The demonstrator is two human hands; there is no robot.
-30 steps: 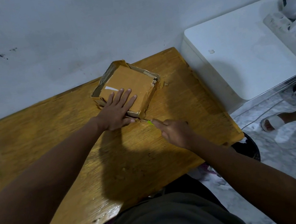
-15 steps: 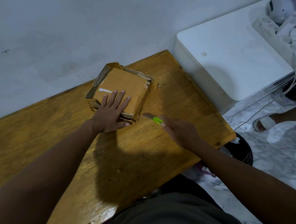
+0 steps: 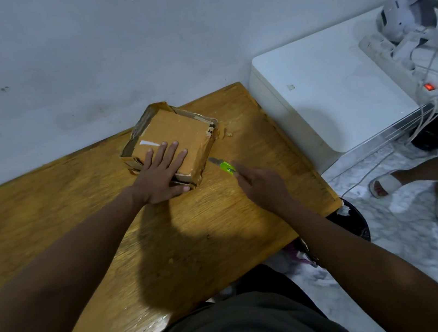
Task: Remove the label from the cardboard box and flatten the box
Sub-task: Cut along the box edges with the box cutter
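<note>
Against a pale wall (image 3: 134, 35) w/ dark specks at upper left stands the wooden table (image 3: 76, 217), its top angled across the view and marked by a broad shadow near centre. To its right sits a white cabinet (image 3: 328, 85); on the cabinet's far right lie a white power strip (image 3: 396, 63) w/ a lit red switch, cables, and a white-and-grey device (image 3: 413, 23). Marbled floor (image 3: 428, 262) fills the lower right, where another person's feet in white sandals (image 3: 384, 185) are visible.

Cardboard box (image 3: 175, 135): positioned at the table's far edge, approx. centre of view, close to the wall. Top face is brown, taped, w/ a small white strip near its left side and a small printed scrap at its right corner; torn cardboard and tape edges stand up around the sides. A small scrap (image 3: 228, 134) lies on the table just right of the box.

Left hand (image 3: 160, 175): laid flat, fingers spread, palm down on the near-left corner of the box top; pressing, not gripping.

Right hand (image 3: 261, 185): closed around a green utility knife (image 3: 225, 167). Blade is extended and points toward the box's near-right side; whether the tip touches the box cannot be told.
</note>
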